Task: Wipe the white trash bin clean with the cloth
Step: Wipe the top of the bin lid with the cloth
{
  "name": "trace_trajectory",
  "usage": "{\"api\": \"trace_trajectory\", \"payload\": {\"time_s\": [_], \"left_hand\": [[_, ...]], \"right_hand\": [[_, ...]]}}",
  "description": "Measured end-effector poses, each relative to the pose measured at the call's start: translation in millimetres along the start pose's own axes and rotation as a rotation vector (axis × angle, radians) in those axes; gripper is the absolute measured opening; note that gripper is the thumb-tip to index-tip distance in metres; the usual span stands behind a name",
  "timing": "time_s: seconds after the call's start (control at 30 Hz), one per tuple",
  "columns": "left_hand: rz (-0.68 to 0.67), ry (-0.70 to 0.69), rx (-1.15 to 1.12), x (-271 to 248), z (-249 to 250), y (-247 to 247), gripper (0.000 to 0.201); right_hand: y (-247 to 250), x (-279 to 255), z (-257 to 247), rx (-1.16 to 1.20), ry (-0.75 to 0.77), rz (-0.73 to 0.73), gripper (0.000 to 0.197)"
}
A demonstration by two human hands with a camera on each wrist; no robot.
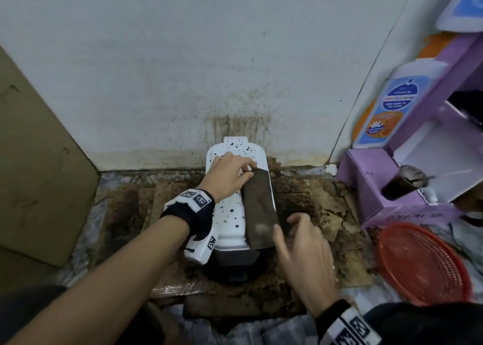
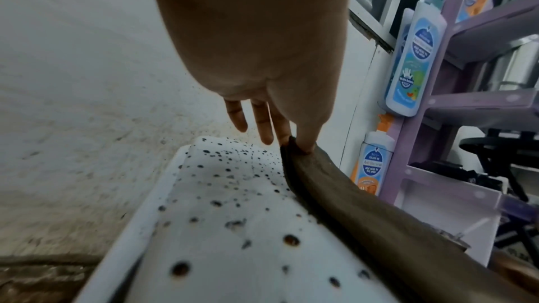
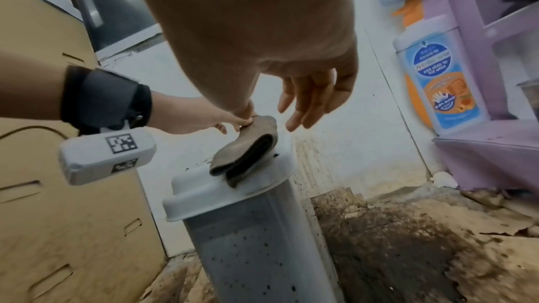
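One cloth [image 1: 260, 208], lengthwise along bin lid [image 1: 230, 214]

Tall plastic trash bin [image 1: 230, 208]: white, speckled with black spots.
Folded cloth [image 1: 261, 208] on the bin's lid: dark brown.
Round mesh basket [image 1: 423, 263] right of the bin: red.
Shelf unit [image 1: 371, 188] right of the bin: lilac.

Both forearms are bare. The left wrist [image 1: 192, 208] wears a black strap carrying a white camera housing printed with black square codes. The right wrist [image 1: 347, 323] has a matching black band with white coded blocks.
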State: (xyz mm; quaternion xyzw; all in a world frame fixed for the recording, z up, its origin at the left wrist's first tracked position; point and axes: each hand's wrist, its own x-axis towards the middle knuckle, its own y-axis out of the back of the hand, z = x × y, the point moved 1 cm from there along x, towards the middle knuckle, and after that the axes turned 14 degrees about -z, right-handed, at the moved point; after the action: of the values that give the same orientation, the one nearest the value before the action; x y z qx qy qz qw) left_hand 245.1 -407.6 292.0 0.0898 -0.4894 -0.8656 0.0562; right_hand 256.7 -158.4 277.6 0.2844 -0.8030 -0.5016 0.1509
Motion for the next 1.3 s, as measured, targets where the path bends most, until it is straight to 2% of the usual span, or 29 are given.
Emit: {"api": "trace_trajectory", "payload": {"time_s": [0.1,0.23,0.3,0.37,0.43,0.53,0.6,0.73,0.97,1.07,1.3], "left_hand": [[-0.034,0.029,0.081,-10.9,-9.1,-5.8,0.034],[0.055,0.086,-0.013,-41.8,-25.8,-13.1,0.056],[0.108,0.152,-0.147,-62.7,-32.0,-19.1,0.077],[0.112,0.221,-0.368,-83.0,-33.8,-27.7,0.107],[0.056,0.275,-0.570,-99.2,-35.0,-41.8,0.136],[-0.047,0.306,-0.631,-110.1,-42.4,-65.4,0.161],[-0.075,0.310,-0.608,-111.6,-47.8,-78.2,0.165],[-0.020,0.264,-0.595,-110.1,-52.4,-88.3,0.157],[0.003,0.249,-0.578,-111.4,-49.6,-89.5,0.152],[-0.003,0.251,-0.539,-112.4,-48.0,-88.1,0.150],[0.025,0.244,-0.583,-110.5,-48.0,-92.1,0.154]], "right_hand": [[-13.6,25.1,-4.2,0.067,0.114,-0.067,0.039],[-25.6,56.3,-18.6,0.035,0.347,-0.139,0.050],[-35.4,66.5,-20.0,-0.018,0.414,-0.194,0.054],[-45.8,72.9,-17.5,-0.123,0.430,-0.212,0.058],[-52.4,75.5,-14.3,-0.175,0.429,-0.205,0.060],[-55.7,76.8,-12.7,-0.144,0.415,-0.211,0.061],[-55.2,78.6,-13.0,-0.118,0.413,-0.226,0.061],[-52.9,89.5,-14.0,-0.114,0.404,-0.267,0.062],[-50.4,126.2,-15.7,-0.107,0.374,-0.337,0.060],[-52.9,114.8,-14.1,-0.064,0.368,-0.316,0.061],[-57.5,49.2,-11.0,0.016,0.328,-0.270,0.059]]}}
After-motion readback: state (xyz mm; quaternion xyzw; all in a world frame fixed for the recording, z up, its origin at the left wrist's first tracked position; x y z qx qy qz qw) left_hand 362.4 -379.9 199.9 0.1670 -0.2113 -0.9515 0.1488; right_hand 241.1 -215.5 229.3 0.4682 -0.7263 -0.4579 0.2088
